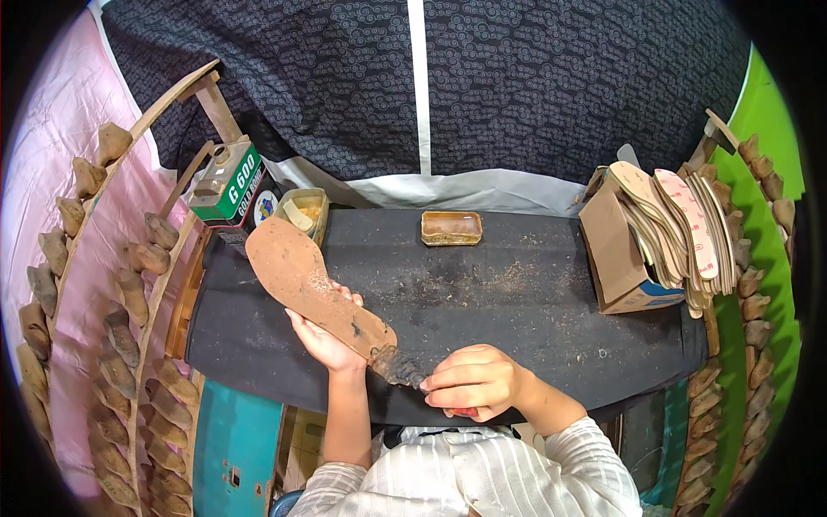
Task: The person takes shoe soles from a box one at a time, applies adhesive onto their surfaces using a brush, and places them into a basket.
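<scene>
A brown shoe insole (297, 271) lies across the fingers of my left hand (332, 332), which grips its edge and supports it from beneath. Its wide end points up and away to the left, its narrow end toward my right hand (472, 381). The right hand is closed around a brush (401, 366) with dark, clumped bristles; a bit of red shows under the fingers. Those bristles touch the narrow end of the insole. Dark smudges mark the insole's surface there.
A dark cloth covers the table (517, 345), strewn with crumbs. A shallow amber dish (451, 228) stands at the back. To the left are a green-and-black can (226, 185) and a small tub (317, 207); to the right, a cardboard box (613, 250) of insoles. Racks of wooden shoe lasts (133, 293) flank both sides.
</scene>
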Action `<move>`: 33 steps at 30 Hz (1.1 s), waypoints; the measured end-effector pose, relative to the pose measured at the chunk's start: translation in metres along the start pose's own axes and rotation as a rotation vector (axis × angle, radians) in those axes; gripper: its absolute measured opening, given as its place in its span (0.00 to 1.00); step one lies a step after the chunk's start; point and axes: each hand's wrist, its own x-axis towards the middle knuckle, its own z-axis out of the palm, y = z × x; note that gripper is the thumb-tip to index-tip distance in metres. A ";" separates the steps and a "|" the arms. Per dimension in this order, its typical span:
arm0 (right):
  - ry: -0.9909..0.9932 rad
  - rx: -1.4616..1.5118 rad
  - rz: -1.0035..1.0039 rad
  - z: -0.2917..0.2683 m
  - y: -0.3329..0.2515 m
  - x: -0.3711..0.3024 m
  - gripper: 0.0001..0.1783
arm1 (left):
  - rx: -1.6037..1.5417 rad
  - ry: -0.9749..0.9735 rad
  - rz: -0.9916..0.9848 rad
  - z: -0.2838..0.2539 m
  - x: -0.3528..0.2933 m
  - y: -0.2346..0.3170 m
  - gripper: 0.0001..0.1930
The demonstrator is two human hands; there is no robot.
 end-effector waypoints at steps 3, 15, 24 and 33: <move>0.040 -0.010 -0.026 0.005 0.001 0.003 0.13 | 0.004 -0.001 0.010 -0.003 0.000 -0.002 0.30; 0.077 -0.019 -0.005 0.006 0.003 0.006 0.10 | 0.004 -0.003 0.014 0.000 -0.005 -0.004 0.31; 0.087 -0.013 -0.003 0.005 0.005 -0.002 0.11 | 0.009 -0.038 0.036 0.000 -0.001 0.002 0.30; 0.164 0.002 0.030 -0.005 0.007 -0.005 0.12 | 0.017 -0.013 0.040 0.002 -0.002 0.002 0.29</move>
